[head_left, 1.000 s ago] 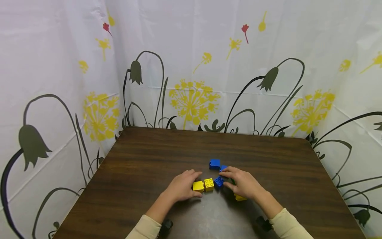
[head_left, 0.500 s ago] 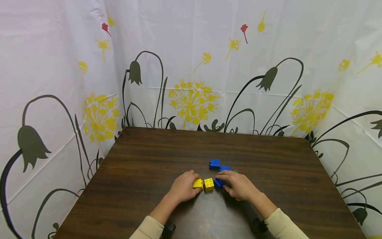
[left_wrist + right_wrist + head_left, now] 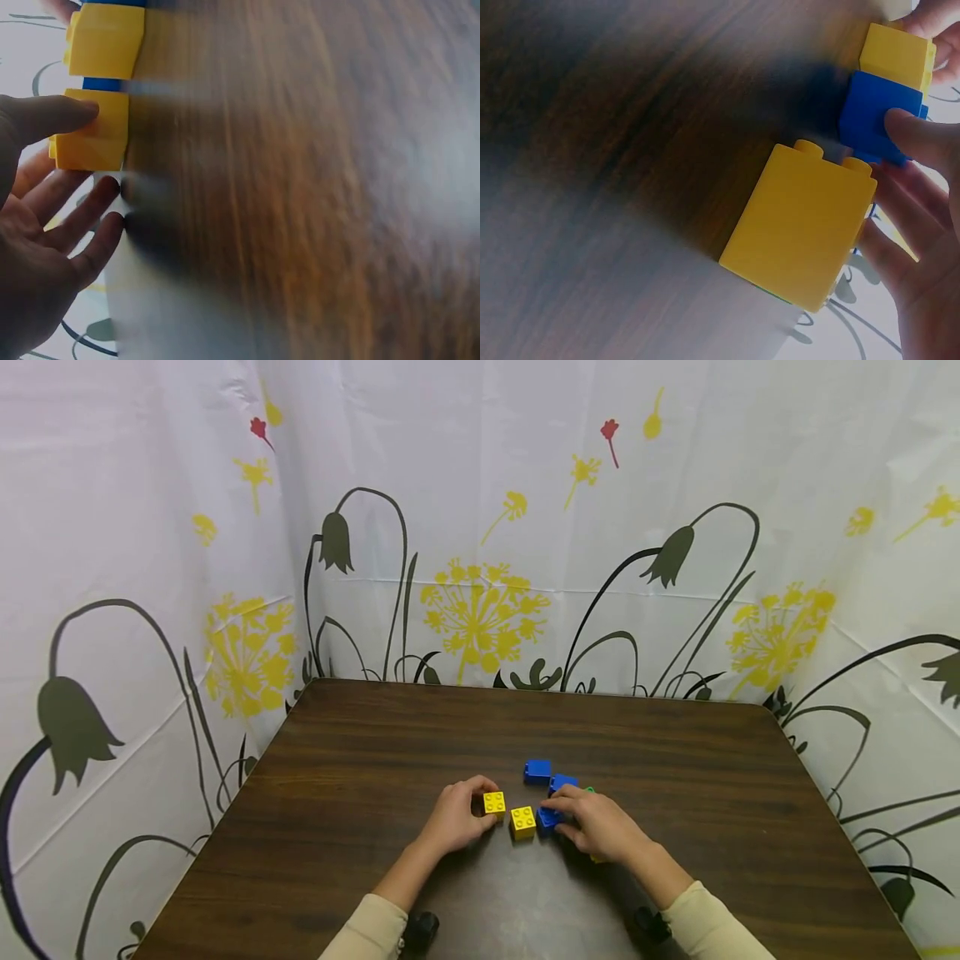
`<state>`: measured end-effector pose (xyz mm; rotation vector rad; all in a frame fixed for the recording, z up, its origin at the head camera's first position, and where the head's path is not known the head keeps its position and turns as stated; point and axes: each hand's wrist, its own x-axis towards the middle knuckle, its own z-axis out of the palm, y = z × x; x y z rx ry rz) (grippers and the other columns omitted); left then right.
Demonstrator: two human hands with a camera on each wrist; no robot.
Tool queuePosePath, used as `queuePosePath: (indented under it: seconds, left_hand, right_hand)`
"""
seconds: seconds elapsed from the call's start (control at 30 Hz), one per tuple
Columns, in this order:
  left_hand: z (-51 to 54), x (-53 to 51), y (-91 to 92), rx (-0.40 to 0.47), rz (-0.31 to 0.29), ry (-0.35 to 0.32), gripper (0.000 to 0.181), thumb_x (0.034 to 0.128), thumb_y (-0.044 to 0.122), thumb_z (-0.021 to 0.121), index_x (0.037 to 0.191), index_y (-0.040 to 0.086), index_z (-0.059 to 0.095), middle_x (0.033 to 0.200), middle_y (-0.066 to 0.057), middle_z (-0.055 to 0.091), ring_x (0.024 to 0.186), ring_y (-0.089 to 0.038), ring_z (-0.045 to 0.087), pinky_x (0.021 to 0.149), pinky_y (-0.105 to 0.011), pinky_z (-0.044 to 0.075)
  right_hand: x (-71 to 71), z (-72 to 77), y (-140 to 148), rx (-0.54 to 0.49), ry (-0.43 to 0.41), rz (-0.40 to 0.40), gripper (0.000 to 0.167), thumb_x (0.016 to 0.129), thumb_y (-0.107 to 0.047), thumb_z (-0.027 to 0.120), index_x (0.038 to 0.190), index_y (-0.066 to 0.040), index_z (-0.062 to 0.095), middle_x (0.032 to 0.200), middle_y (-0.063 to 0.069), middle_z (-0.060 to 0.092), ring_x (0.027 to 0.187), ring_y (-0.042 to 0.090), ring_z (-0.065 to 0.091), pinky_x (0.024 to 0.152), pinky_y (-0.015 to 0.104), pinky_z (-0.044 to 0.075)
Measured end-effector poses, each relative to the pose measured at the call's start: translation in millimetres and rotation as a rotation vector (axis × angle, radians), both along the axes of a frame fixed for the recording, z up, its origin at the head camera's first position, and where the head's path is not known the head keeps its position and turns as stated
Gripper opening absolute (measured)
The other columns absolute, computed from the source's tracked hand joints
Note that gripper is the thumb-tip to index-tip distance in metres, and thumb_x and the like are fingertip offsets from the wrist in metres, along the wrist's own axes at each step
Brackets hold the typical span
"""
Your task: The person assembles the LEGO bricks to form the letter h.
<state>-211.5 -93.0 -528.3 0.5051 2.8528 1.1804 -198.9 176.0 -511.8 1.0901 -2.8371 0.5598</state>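
My left hand (image 3: 452, 820) pinches a yellow toy brick (image 3: 494, 803), its studs facing up, between thumb and fingers. The left wrist view shows the thumb against that brick's side (image 3: 105, 146). A second yellow brick (image 3: 522, 823) stands studs up between my hands. My right hand (image 3: 603, 828) pinches a blue brick (image 3: 549, 819); in the right wrist view the thumb presses on the blue brick's side (image 3: 870, 112). Beneath the right palm lies another yellow brick (image 3: 799, 225), mostly hidden in the head view.
Two more blue bricks, one on its side (image 3: 537, 772) and one closer (image 3: 564, 784), lie just beyond my right fingers. A bit of green brick (image 3: 590, 790) peeks out behind the right hand. The brown wooden table (image 3: 360, 752) ends at a flowered curtain (image 3: 480, 485).
My left hand has turned its yellow brick from sideways to studs up and shifted it slightly away from me. The right hand has moved left and taken hold of the blue brick.
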Motion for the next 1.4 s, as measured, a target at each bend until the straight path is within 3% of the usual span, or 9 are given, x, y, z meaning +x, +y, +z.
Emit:
queuePosePath:
  seconds: [0.23, 0.57, 0.73, 1.0, 1.4]
  left_hand:
    - [-0.6, -4.4, -1.1, 0.004, -0.06, 0.012, 0.037, 0.0788, 0.012, 0.082, 0.112, 0.015, 0.068, 0.11, 0.0, 0.069, 0.104, -0.023, 0.061, 0.094, -0.046, 0.048]
    - [-7.3, -8.3, 0.6, 0.072, -0.089, -0.018, 0.047, 0.0813, 0.011, 0.081, 0.125, 0.01, 0.064, 0.119, -0.003, 0.068, 0.109, -0.025, 0.061, 0.095, -0.048, 0.048]
    - [-8.7, -11.6, -1.8, 0.108, -0.119, 0.0, 0.055, 0.0788, 0.008, 0.083, 0.129, 0.008, 0.061, 0.113, -0.006, 0.07, 0.105, -0.025, 0.064, 0.087, -0.044, 0.053]
    - [-8.6, -15.9, -3.6, 0.125, -0.137, 0.002, 0.061, 0.0752, 0.01, 0.086, 0.13, 0.008, 0.059, 0.106, -0.005, 0.072, 0.096, -0.021, 0.065, 0.077, -0.033, 0.055]
    - [-7.0, -16.7, -6.0, 0.081, -0.147, -0.003, 0.052, 0.0758, 0.013, 0.086, 0.122, 0.008, 0.065, 0.106, -0.004, 0.069, 0.086, -0.015, 0.064, 0.073, -0.029, 0.055]
  right_hand:
    - [-2.2, 10.5, 1.7, -0.051, -0.01, -0.044, 0.038, 0.09, -0.02, 0.074, 0.127, -0.014, 0.067, 0.113, -0.006, 0.06, 0.088, 0.01, 0.06, 0.077, 0.031, 0.054]
    - [-10.7, 20.3, -16.0, -0.164, 0.114, -0.077, 0.042, 0.086, -0.018, 0.078, 0.127, -0.014, 0.067, 0.115, -0.003, 0.059, 0.093, 0.011, 0.063, 0.079, 0.031, 0.057]
    - [-16.4, 20.2, -35.8, -0.239, 0.064, -0.07, 0.041, 0.089, -0.018, 0.074, 0.129, -0.013, 0.065, 0.116, -0.003, 0.059, 0.098, 0.013, 0.063, 0.082, 0.031, 0.056]
    - [-21.1, 10.7, -61.3, -0.258, -0.022, -0.024, 0.039, 0.094, -0.02, 0.069, 0.131, -0.009, 0.063, 0.115, 0.0, 0.059, 0.096, 0.018, 0.063, 0.077, 0.028, 0.054]
    - [-20.6, 13.5, -73.3, -0.228, -0.019, -0.004, 0.039, 0.093, -0.022, 0.069, 0.13, -0.01, 0.064, 0.114, 0.0, 0.058, 0.09, 0.013, 0.061, 0.074, 0.026, 0.053]
